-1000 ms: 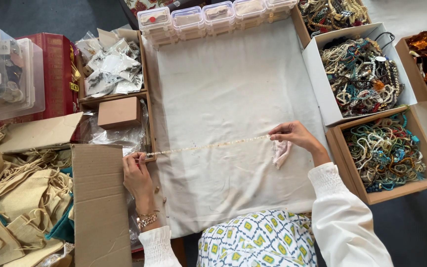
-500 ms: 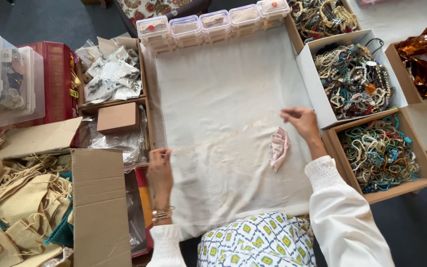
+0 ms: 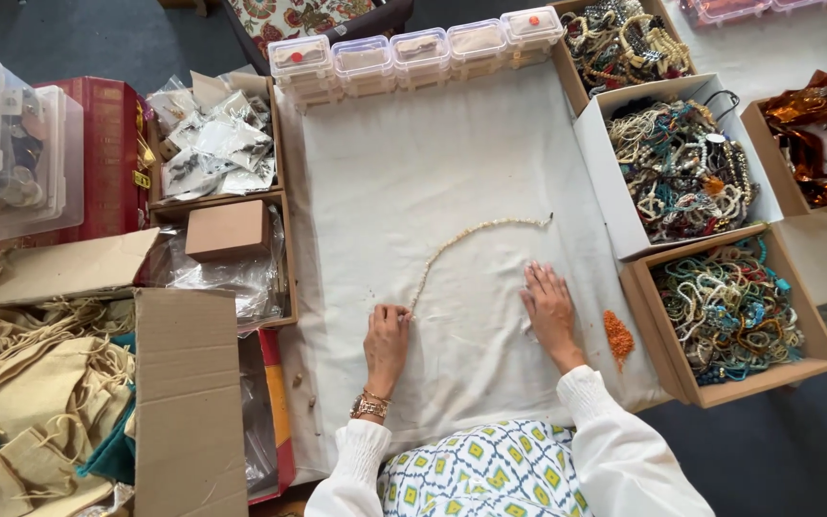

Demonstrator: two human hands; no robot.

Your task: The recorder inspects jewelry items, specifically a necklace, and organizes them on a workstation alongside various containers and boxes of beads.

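A long strand of pale beads (image 3: pixel 466 235) lies in a curve on the white cloth (image 3: pixel 413 172). My left hand (image 3: pixel 388 337) pinches the strand's near end between its fingertips, palm down on the cloth. My right hand (image 3: pixel 548 304) rests flat on the cloth with fingers spread, holding nothing, a little to the right of the strand. A small orange beaded piece (image 3: pixel 617 334) lies on the cloth just right of my right hand.
Boxes of mixed bead necklaces (image 3: pixel 681 168) (image 3: pixel 727 311) line the right side. A row of small clear lidded containers (image 3: pixel 413 53) stands at the far edge. At left are packets in a box (image 3: pixel 212 144), a small cardboard box (image 3: pixel 227 230) and cloth pouches (image 3: pixel 21 383).
The strand was stretched straight between both hands a second ago. Now it lies curved on the cloth, my right hand has let go, and the orange piece lies beside it.
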